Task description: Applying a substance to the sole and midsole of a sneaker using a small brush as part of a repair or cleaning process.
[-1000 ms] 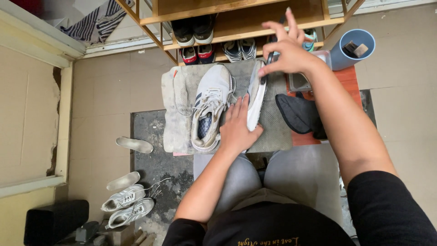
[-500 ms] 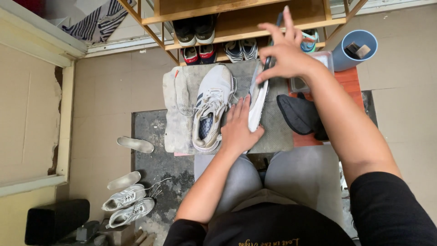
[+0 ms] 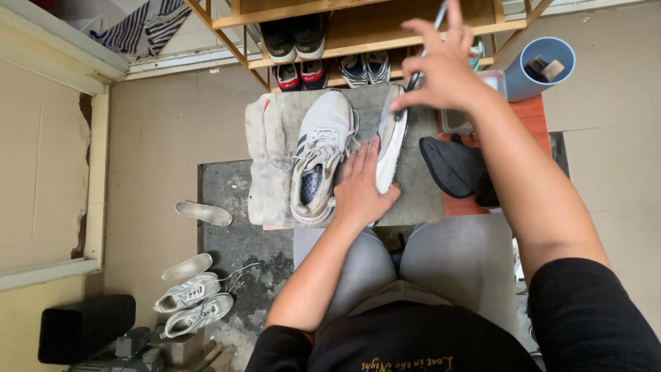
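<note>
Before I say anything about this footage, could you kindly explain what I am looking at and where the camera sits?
The camera is worn on a person's head and looks down, so you see their own arms and grey-clad knees. There is no machine. On a grey mat in front of them lies a white shoe, sole down. The left hand presses on a second shoe, turned on its side. The right hand holds a thin tool above it; I cannot tell what kind. Beyond stands a wooden rack with more shoes, a blue tub to the right, and loose shoes and insoles on the floor at left.

Open floor [image 3: 165, 131] left of the mat [image 3: 420, 200] — shoe rack [image 3: 358, 31] ahead, blue bucket [image 3: 540, 65] right.
</note>
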